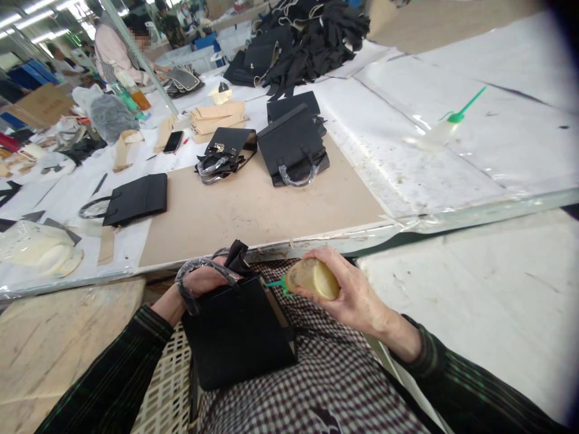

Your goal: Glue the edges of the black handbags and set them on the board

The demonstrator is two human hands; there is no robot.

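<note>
A black handbag (237, 337) rests on my lap over a checked apron, its plastic-wrapped handle (187, 283) arching over my wrist. My left hand (205, 278) grips the bag at its top edge, with the fingers partly hidden behind the handle and a dark flap. In my right hand (348, 289) is a squeeze bottle (312, 279) of yellowish liquid, tipped sideways. Its green nozzle points left, close to the bag's upper right corner; whether it touches cannot be made out.
On the table lie more black handbags (292, 144), a phone (173, 142), tan pieces (219, 117) and a second green-tipped bottle (441, 129). A heap of black parts (312, 42) sits farther back. A plastic-covered tub (40, 250) stands left. Another person (120, 51) works beyond a metal pole.
</note>
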